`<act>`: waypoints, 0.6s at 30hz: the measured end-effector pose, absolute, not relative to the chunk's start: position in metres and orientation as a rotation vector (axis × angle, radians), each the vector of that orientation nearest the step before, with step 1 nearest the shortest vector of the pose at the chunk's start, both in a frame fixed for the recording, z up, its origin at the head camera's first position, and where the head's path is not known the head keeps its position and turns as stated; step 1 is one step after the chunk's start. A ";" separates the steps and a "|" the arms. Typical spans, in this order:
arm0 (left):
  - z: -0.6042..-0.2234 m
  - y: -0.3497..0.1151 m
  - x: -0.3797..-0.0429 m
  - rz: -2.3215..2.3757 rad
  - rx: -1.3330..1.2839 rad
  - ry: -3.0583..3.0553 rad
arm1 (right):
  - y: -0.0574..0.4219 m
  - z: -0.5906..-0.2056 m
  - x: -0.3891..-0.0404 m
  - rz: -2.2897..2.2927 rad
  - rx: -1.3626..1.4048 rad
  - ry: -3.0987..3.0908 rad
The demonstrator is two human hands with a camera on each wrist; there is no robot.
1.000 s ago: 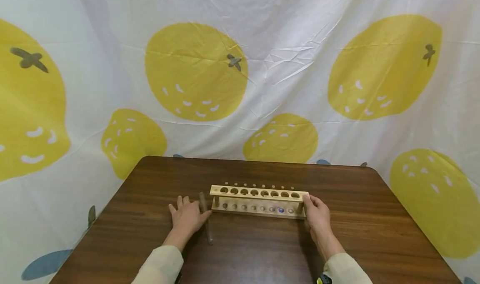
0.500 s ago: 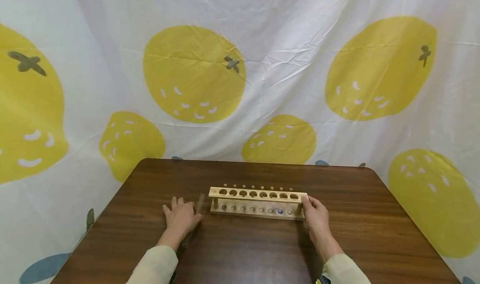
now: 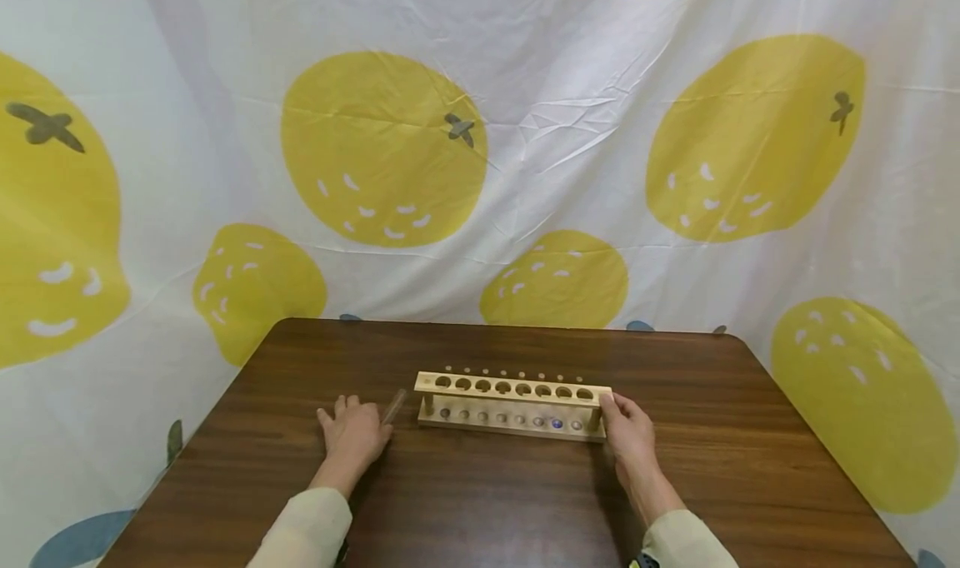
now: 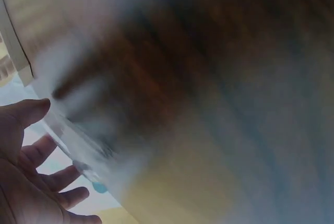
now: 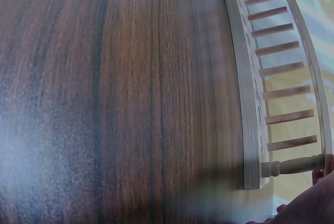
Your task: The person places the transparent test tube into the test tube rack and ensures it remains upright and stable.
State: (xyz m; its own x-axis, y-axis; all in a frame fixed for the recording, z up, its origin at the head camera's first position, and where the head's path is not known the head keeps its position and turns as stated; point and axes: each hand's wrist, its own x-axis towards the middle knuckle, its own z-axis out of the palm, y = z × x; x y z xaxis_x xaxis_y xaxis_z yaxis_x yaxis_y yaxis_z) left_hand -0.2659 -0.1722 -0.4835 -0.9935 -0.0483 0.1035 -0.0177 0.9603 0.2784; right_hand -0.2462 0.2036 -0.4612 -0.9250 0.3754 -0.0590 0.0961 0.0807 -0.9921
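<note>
A wooden test tube rack [image 3: 513, 386] stands on the table, with a row of round holes along its top board and pegs behind. My right hand [image 3: 628, 431] grips its right end; in the right wrist view part of that hand [image 5: 310, 203] is at the end post. Left of the rack, a clear glass test tube [image 3: 393, 406] lies slanted, its near part hidden by my left hand [image 3: 352, 430]. That hand is low over the table beside the tube; whether it touches the tube is unclear. In the left wrist view its fingers [image 4: 60, 178] are spread and relaxed.
The brown wood-grain table [image 3: 495, 501] extends around both hands. Behind it hangs a white cloth [image 3: 525, 160] printed with yellow lemons. A blue spot [image 3: 557, 424] shows in one dimple of the rack's lower board.
My left hand has moved left, away from the rack. The test tube has swung from nearly straight to slanted, its near end shifting left under the hand. My right hand stays on the rack.
</note>
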 end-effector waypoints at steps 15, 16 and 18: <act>-0.458 -0.185 -0.267 -0.920 0.171 -2.732 | 0.205 -0.461 -0.245 1.922 -0.448 -2.167; -0.454 -0.184 -0.268 -0.947 0.175 -2.712 | 0.205 -0.461 -0.245 1.920 -0.448 -2.169; -0.448 -0.183 -0.269 -0.996 0.170 -2.670 | 0.206 -0.461 -0.245 1.921 -0.447 -2.172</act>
